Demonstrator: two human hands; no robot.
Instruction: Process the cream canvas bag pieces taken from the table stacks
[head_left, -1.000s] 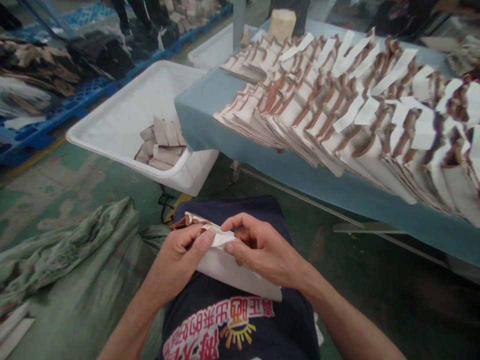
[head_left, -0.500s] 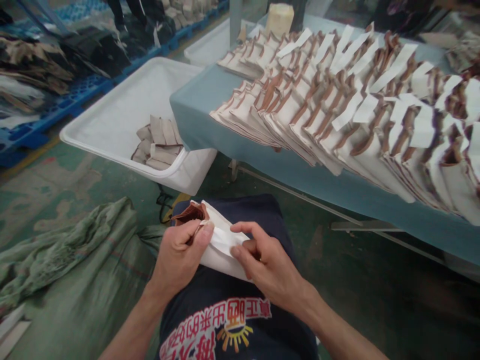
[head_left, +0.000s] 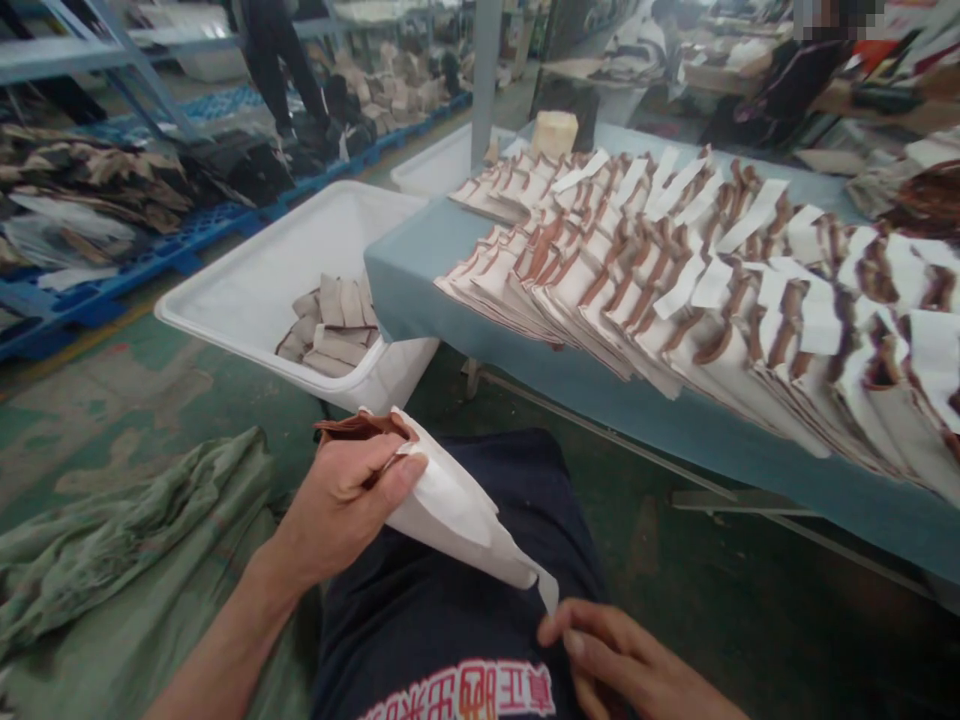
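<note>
Grey pieces (head_left: 341, 325) in white bin (head_left: 337, 225), brown-lined piece (head_left: 457, 505) in left hand (head_left: 349, 500).

A factory workshop is indicated by pieces (head_left: 566, 298) laid in rows on a table (head_left: 409, 265), parts (head_left: 341, 325) kept in a bin (head_left: 240, 290), and material (head_left: 112, 170) heaped on pallets (head_left: 154, 258).

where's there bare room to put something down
The left end of the blue table is bare between the white tub and the rows of pale pieces. Inside the tub, left of the grey bundles, it is bare too. Crowded: the table's middle and right, under those rows and white strips.
</note>
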